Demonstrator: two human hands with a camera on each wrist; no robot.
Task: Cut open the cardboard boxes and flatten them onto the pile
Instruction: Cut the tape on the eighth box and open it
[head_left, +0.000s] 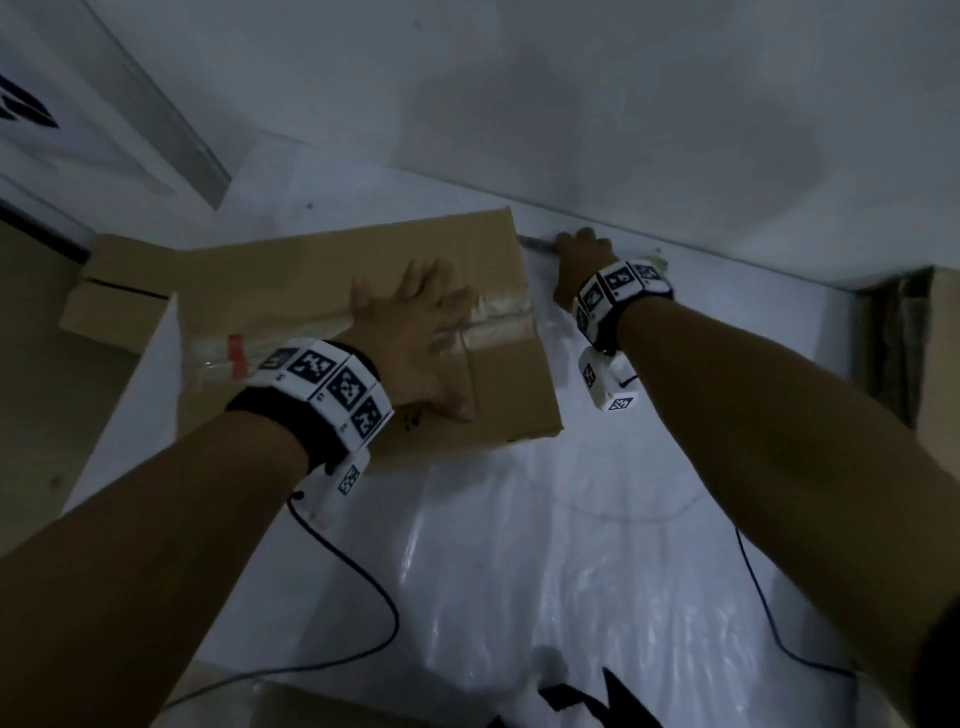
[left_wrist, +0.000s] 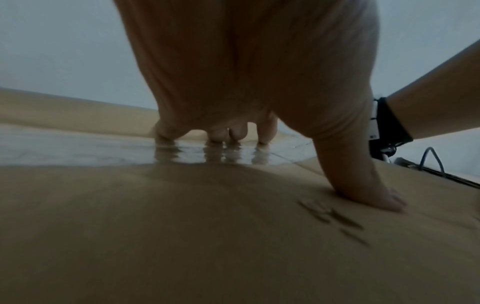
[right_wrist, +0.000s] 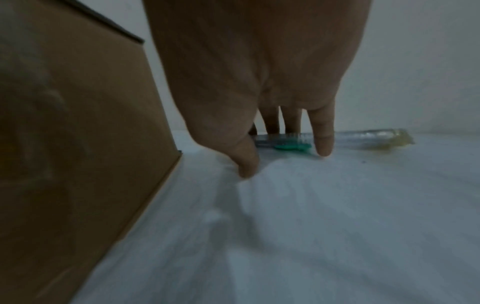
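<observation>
Box (head_left: 363, 322) first: it sits sealed on the white table (head_left: 571, 571), its top seam under a strip of clear tape (head_left: 498, 312), and everything else I place from it. My left hand (head_left: 415, 338) lies on top of the box, fingers spread and straight, tips pressing on the tape, thumb flat on the cardboard nearer me. That hand grips nothing; it only steadies the box.

My right hand (head_left: 582, 260) is past the box's far right corner, down at the table by the wall (head_left: 623, 130). The right wrist view shows a cutter (right_wrist: 337, 139) with a clear body and a green slider lying flat there, just beside the box. My fingers (right_wrist: 323, 142) hang straight down onto it and the thumb touches the table on the near side, so the hand is open, touching the knife but not yet closed round it. The picture is blurred, so I may be wrong about how many fingertips actually rest on the handle.

Beyond the box's left side lie more cardboard boxes (head_left: 114, 291); I cannot tell whether they are the pile.

I judge the step to be fetching the knife, with no cut started on this box. Next I need a firm pinch on the handle, blade pointed away from my left hand, then a run along the taped seam.
</observation>
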